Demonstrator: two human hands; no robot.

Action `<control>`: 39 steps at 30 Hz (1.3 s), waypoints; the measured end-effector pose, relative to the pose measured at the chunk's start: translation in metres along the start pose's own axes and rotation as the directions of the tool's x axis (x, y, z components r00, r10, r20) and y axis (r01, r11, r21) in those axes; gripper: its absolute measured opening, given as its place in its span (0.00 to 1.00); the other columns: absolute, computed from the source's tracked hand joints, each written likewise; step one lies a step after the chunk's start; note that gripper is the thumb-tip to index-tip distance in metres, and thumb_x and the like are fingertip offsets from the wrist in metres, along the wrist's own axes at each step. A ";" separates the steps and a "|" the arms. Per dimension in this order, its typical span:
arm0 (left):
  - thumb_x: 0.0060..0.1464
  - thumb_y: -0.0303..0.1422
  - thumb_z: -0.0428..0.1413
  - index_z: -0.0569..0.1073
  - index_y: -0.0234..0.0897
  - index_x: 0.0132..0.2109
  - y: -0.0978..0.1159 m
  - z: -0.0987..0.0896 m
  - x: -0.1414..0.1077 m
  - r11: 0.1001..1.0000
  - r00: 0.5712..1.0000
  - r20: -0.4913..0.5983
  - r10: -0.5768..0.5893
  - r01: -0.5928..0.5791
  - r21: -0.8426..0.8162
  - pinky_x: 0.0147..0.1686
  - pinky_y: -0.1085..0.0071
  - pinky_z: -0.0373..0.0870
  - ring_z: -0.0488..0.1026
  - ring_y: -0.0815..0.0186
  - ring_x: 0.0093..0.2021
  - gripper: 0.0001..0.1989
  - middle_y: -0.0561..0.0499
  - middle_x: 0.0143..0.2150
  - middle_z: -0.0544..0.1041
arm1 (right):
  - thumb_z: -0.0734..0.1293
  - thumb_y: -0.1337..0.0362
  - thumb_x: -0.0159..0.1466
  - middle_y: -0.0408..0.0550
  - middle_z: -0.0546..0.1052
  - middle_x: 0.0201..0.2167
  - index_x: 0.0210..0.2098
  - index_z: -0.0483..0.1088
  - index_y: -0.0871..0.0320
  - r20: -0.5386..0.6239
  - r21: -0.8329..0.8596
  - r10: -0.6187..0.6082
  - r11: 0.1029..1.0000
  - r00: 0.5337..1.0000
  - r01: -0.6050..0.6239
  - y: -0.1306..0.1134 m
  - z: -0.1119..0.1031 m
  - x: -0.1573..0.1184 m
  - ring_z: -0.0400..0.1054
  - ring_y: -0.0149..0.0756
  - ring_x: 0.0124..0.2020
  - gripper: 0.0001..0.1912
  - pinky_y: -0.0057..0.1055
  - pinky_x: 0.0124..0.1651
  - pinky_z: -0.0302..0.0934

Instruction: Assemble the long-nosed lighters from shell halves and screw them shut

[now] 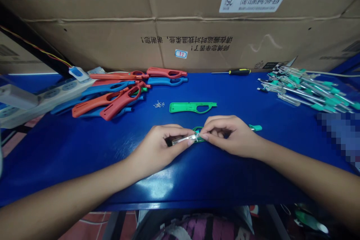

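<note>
My left hand (165, 144) is closed around the clear fuel tank (182, 139) of a gas lighter's inner assembly. At the tank's right end, the thumb and forefinger of my right hand (229, 135) pinch a small pale part of the same assembly; its details are too small to make out. Under my fingertips lies a green half-shell with a trigger loop (200, 139), mostly hidden. A metal tube with a teal tip (255, 128) sticks out beyond my right hand. Just behind my hands another green lighter half-shell (180, 107) lies flat on the blue table (135, 180).
Small screws (159, 104) lie left of the green half-shell. Red, orange and blue lighter shells (112, 99) are piled at left beside a power strip (56, 92). A screwdriver (239, 72) lies by the cardboard box (112, 41). Several inner assemblies (306, 86) are heaped at right.
</note>
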State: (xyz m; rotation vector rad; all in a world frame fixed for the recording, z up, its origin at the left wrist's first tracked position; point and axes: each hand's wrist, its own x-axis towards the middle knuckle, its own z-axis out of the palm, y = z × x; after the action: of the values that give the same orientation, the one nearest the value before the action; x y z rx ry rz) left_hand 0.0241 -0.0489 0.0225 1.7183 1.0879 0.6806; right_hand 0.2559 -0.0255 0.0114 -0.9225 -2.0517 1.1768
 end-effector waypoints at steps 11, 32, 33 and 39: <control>0.58 0.30 0.63 0.84 0.40 0.44 0.003 0.005 0.000 0.995 0.998 -0.036 -0.056 0.053 -0.083 0.36 0.76 0.71 0.78 0.68 0.38 0.08 0.52 0.40 0.84 | 0.68 0.62 0.66 0.46 0.75 0.29 0.33 0.77 0.62 0.007 0.045 0.057 0.997 0.998 -0.057 -0.002 0.001 0.000 0.60 0.21 0.19 0.10 0.21 0.19 0.53; 0.56 0.28 0.64 0.82 0.41 0.48 -0.010 0.002 -0.003 0.997 0.991 -0.104 0.080 -0.081 -0.001 0.37 0.74 0.74 0.79 0.68 0.39 0.12 0.52 0.42 0.83 | 0.71 0.57 0.63 0.44 0.72 0.27 0.34 0.76 0.62 0.018 0.165 0.240 0.957 0.971 -0.240 -0.001 -0.002 0.001 0.60 0.22 0.19 0.13 0.23 0.20 0.55; 0.56 0.29 0.64 0.82 0.40 0.48 -0.011 0.001 -0.003 0.997 0.991 -0.111 0.077 -0.078 -0.003 0.37 0.74 0.75 0.80 0.67 0.39 0.12 0.52 0.42 0.83 | 0.71 0.56 0.63 0.44 0.73 0.27 0.34 0.76 0.62 0.016 0.178 0.249 0.952 0.968 -0.248 0.000 -0.002 0.001 0.60 0.22 0.19 0.13 0.23 0.19 0.55; 0.58 0.30 0.63 0.82 0.43 0.46 -0.009 -0.001 -0.004 0.985 0.985 -0.105 0.140 -0.127 0.116 0.32 0.77 0.71 0.78 0.71 0.35 0.09 0.55 0.41 0.83 | 0.71 0.54 0.63 0.45 0.74 0.29 0.37 0.78 0.62 0.022 0.207 0.271 0.941 0.962 -0.269 0.001 -0.001 0.001 0.62 0.23 0.19 0.15 0.23 0.18 0.58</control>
State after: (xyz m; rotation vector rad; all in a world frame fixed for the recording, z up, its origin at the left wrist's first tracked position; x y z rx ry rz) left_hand 0.0185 -0.0508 0.0147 1.8785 1.1117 0.8237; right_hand 0.2562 -0.0240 0.0109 -1.1261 -1.7925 1.4985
